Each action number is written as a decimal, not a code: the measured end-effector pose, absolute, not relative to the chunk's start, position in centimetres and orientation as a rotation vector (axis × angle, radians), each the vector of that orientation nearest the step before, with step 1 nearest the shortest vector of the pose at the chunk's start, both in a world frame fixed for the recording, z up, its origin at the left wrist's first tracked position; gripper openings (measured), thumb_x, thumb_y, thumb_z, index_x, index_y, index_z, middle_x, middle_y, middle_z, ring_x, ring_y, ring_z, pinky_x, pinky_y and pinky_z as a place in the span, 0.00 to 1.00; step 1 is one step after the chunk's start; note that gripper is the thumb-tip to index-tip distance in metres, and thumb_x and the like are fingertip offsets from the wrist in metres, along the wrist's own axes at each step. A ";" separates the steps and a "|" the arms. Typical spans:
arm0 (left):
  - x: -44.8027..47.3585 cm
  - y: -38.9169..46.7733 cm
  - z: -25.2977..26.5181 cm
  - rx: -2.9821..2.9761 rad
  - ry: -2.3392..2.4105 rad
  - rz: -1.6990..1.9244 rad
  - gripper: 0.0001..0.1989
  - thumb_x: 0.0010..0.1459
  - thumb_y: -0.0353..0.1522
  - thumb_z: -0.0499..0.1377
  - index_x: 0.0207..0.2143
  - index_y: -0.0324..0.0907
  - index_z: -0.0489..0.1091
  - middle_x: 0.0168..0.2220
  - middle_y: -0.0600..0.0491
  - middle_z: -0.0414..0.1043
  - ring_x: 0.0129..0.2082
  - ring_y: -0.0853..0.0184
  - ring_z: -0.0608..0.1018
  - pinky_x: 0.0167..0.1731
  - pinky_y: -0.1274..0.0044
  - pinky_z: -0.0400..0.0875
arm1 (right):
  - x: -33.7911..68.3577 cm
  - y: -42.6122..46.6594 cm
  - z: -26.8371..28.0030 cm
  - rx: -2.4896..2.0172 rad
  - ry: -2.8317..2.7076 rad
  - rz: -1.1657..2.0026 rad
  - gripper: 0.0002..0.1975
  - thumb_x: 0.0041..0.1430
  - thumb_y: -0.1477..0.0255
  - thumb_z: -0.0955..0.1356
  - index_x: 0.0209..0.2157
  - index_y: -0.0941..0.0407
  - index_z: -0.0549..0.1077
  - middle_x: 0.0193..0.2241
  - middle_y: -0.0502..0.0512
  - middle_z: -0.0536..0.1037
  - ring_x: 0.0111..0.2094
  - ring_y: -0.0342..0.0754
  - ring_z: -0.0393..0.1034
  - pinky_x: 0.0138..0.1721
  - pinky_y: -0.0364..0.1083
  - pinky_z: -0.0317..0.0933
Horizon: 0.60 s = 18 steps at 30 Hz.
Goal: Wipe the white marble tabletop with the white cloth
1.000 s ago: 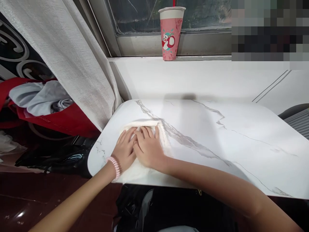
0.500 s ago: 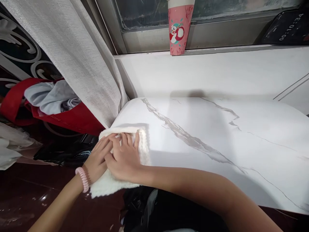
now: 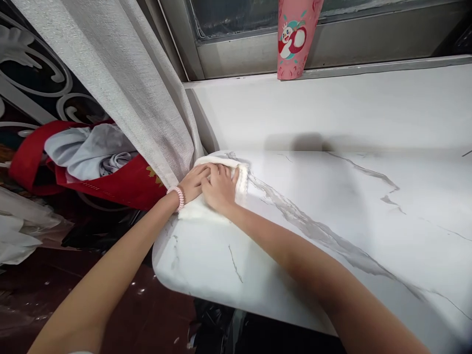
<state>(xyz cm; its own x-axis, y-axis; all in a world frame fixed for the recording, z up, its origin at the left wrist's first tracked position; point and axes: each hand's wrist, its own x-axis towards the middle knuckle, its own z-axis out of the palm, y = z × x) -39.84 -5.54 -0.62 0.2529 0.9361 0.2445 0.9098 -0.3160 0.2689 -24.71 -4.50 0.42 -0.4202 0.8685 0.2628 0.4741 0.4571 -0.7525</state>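
Note:
A white fluffy cloth [image 3: 201,210] lies spread at the far left corner of a white marble-patterned tabletop [image 3: 206,255]. My left hand [image 3: 193,184], with a pink coil band on its wrist, rests on the cloth's left part with fingers stretched out. Beside it, my right hand [image 3: 220,189] presses on the cloth, its fingers spread and slightly bent. The fingers of both hands meet near the cloth's far edge. Parts of the cloth are hidden beneath the hands.
A light grey curtain [image 3: 147,88] hangs close to the table's left corner. Left of it, a red bag [image 3: 121,189] holds pale clothes [image 3: 88,147]. A pink cup [image 3: 295,44] stands on the window ledge. Black items [image 3: 214,324] are below the table's front edge.
Both hands have slid the cloth away from the front edge, towards the back and to the right. The table's front left corner has come into view, and the view has shifted slightly.

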 end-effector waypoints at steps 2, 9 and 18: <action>-40.3 -3.2 -0.8 2.428 1.755 0.598 0.20 0.61 0.36 0.48 0.53 0.41 0.67 0.56 0.44 0.66 0.58 0.56 0.65 0.62 0.62 0.57 | -25.0 -2.5 0.3 -1.133 -2.064 0.747 0.17 0.65 0.72 0.58 0.53 0.54 0.68 0.54 0.59 0.70 0.61 0.53 0.55 0.66 0.63 0.25; -41.6 2.7 -1.3 2.398 1.747 0.657 0.20 0.59 0.35 0.50 0.52 0.41 0.69 0.57 0.44 0.67 0.59 0.55 0.65 0.62 0.62 0.56 | -25.9 3.0 -0.2 -1.133 -2.130 0.630 0.17 0.66 0.70 0.58 0.54 0.54 0.67 0.55 0.58 0.70 0.61 0.54 0.56 0.65 0.64 0.26; -42.5 6.0 -1.5 2.395 1.742 0.668 0.20 0.60 0.35 0.49 0.51 0.39 0.70 0.57 0.43 0.67 0.59 0.56 0.66 0.61 0.62 0.58 | -26.8 6.0 -0.3 -1.127 -2.144 0.574 0.17 0.65 0.71 0.59 0.53 0.54 0.69 0.54 0.58 0.72 0.60 0.54 0.58 0.65 0.64 0.30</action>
<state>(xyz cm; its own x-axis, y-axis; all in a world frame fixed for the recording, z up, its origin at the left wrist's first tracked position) -42.50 5.99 -1.45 0.2468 0.9260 0.2856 0.8796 -0.3378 0.3350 -26.81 5.98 -0.30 -0.4268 0.8398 0.3354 0.5596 0.5367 -0.6315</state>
